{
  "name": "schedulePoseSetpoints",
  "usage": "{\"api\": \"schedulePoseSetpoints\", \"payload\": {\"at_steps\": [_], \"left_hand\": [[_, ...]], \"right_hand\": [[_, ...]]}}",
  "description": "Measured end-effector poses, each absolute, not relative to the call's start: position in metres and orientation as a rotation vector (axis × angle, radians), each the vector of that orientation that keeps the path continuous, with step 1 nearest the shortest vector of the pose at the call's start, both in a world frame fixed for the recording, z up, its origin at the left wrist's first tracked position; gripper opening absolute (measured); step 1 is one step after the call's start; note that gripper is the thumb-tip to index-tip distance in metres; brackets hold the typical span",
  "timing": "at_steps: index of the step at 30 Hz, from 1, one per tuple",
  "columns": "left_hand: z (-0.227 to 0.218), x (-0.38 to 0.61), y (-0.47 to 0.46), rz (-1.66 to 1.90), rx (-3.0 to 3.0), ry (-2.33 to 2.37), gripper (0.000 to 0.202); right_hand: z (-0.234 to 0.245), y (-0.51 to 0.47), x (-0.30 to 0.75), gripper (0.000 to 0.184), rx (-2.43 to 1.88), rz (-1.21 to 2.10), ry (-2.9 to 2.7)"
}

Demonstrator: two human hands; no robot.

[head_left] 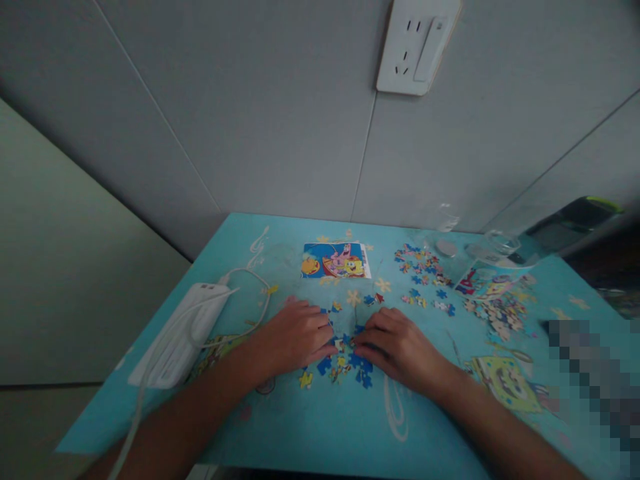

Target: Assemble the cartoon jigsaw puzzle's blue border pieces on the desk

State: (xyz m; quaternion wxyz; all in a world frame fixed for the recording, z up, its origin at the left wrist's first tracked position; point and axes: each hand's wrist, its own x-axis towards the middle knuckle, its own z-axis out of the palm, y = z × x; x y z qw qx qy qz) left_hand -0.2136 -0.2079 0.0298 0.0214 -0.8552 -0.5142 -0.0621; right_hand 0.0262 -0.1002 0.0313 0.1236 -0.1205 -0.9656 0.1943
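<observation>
Blue and yellow jigsaw pieces, partly joined point(341, 363), lie on the table between my hands. My left hand point(300, 335) rests at their left side, fingers curled and thumb near the index finger at a blue piece. From the right, my right hand point(397, 343) pinches at a small puzzle piece by the upper right of the joined part; the fingers partly hide it. A loose yellow piece point(306, 379) sits below my left hand. Beyond both hands lies a cartoon picture card point(334, 260), face up.
Loose puzzle pieces point(417, 260) are spread at the back right, with another pile point(500, 317) beside a clear container with a printed label point(493, 280). A white power strip point(183, 333) with a cable lies at left. The wall with a socket point(419, 47) borders the table's back.
</observation>
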Motion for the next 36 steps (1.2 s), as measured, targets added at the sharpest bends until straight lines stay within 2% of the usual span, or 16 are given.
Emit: {"api": "schedulePoseSetpoints", "payload": {"at_steps": [5,16,23,27,33,36], "left_hand": [[0.025,-0.211,-0.209,-0.172,-2.659,-1.612,0.025],[0.028,-0.205,-0.21,-0.165,-2.654,-1.607,0.013],[0.022,-0.205,-0.21,-0.212,-2.636,-1.573,0.011],[0.025,-0.203,-0.211,-0.242,-2.625,-1.592,0.015],[0.026,-0.201,-0.213,-0.36,-2.582,-1.577,0.033],[0.026,-0.201,-0.213,-0.413,-2.555,-1.56,0.031]], "right_hand": [[0.027,-0.108,0.014,0.027,-0.401,0.523,-2.819],[0.028,-0.106,0.018,0.02,-0.507,0.609,-2.792],[0.031,-0.105,0.02,0.008,-0.543,0.84,-2.669],[0.032,-0.108,0.02,0.009,-0.606,1.005,-2.499],[0.029,-0.119,0.014,0.012,-0.792,1.288,-2.246],[0.029,-0.123,0.012,0.011,-0.806,1.358,-2.176]]}}
